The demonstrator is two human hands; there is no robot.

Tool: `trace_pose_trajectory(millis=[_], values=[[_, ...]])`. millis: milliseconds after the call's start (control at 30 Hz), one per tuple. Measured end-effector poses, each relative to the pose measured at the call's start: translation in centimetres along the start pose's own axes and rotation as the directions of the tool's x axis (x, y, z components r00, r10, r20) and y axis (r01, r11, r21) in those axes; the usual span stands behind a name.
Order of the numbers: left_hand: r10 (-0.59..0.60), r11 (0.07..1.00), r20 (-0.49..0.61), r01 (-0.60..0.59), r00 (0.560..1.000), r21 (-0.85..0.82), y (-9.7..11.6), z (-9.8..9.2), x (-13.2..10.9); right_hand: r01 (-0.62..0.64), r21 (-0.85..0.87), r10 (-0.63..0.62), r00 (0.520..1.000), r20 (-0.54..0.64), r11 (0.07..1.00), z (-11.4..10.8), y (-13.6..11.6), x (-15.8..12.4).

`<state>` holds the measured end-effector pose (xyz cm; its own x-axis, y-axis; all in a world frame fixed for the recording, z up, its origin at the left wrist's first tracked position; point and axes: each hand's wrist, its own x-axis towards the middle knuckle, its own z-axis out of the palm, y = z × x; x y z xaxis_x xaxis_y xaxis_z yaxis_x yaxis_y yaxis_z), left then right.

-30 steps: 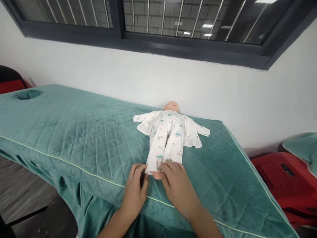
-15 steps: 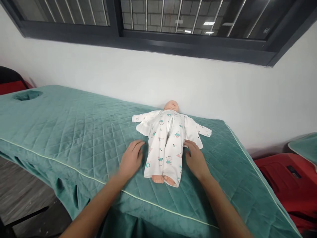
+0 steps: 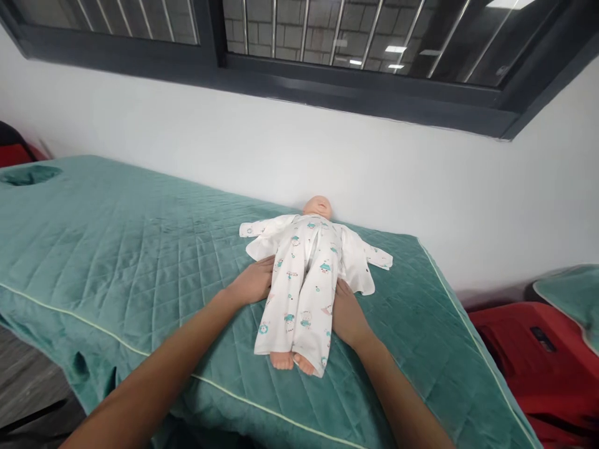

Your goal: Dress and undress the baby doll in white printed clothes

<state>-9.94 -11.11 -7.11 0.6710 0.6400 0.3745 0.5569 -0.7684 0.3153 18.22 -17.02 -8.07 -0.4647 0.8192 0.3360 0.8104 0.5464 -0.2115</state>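
Note:
A baby doll (image 3: 319, 206) lies on its back on a green quilted bed, its head toward the wall. It wears a white patterned top (image 3: 356, 255) with the sleeves spread out. White printed baby pants (image 3: 291, 305) cover its legs and reach up to the chest; the bare feet (image 3: 282, 360) stick out at the cuffs. My left hand (image 3: 256, 280) touches the left side of the pants, fingers stretched out and fingertips partly hidden. Against the right side rests my right hand (image 3: 349, 313), its fingers extended and the thumb tucked out of sight by the cloth.
The green bed cover (image 3: 140, 249) has a face hole (image 3: 30, 175) at the far left. Behind it stands a white wall (image 3: 187, 137) under a dark-framed barred window (image 3: 299, 78). A red chair (image 3: 538, 355) is beside the bed on the right.
Both hands have moved inward and now touch the sides of the pants. The view has shifted a little; the doll lies in the same pose.

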Motion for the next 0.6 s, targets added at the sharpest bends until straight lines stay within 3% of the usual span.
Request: trace_pose_trajectory(millis=[133,233,367,600], values=[[-0.005,0.999,0.013,0.005,1.0,-0.049,0.6,0.1,1.4,0.056,0.139,-0.054,0.998,-0.013,0.989,-0.3,-0.1,0.8],[-0.064,0.995,0.051,0.068,0.997,-0.077,1.0,0.1,2.8,-0.042,0.312,0.069,0.995,-0.077,0.949,-0.6,-0.4,1.3],[-0.154,0.982,0.158,0.169,0.976,-0.087,1.6,-0.2,4.0,-0.227,0.449,0.301,0.948,-0.1,0.864,-0.8,-1.2,1.7],[-0.17,0.969,0.105,0.186,0.98,-0.163,1.6,-0.2,4.2,-0.229,0.473,0.343,0.924,-0.169,0.851,-0.4,-1.6,1.5]])
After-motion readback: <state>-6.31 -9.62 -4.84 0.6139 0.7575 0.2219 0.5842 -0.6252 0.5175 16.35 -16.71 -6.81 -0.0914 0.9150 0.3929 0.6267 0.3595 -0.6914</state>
